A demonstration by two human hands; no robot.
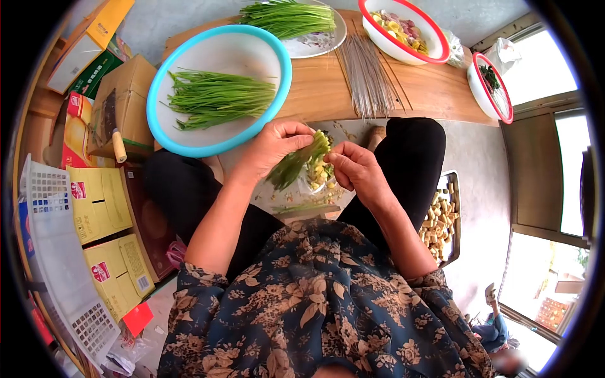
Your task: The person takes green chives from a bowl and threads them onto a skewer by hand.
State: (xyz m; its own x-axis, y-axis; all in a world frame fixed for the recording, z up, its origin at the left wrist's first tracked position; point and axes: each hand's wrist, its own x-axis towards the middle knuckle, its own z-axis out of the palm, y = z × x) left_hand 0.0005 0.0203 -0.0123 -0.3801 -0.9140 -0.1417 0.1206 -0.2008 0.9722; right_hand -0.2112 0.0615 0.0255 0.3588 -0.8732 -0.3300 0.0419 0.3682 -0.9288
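Observation:
My left hand (277, 148) is closed around a small bunch of green chives (293, 165) in front of my lap. Close to the bunch's right end, the fingers of my right hand (358, 169) are pinched together; whatever they hold is too small to make out. Below the bunch, partly covered by it, is a container of yellowish scraps (320, 176). Ahead to the left, a white basin with a blue rim (282, 63) holds more cut chives (217, 97).
On the wooden table (309, 85) lie many thin skewers (368, 79), a plate of chives (340, 31) and red-rimmed bowls (444, 47) of food. A knife (116, 129) rests by cardboard boxes at left. A tray of tan pieces (441, 220) lies right; a person (495, 331) is behind.

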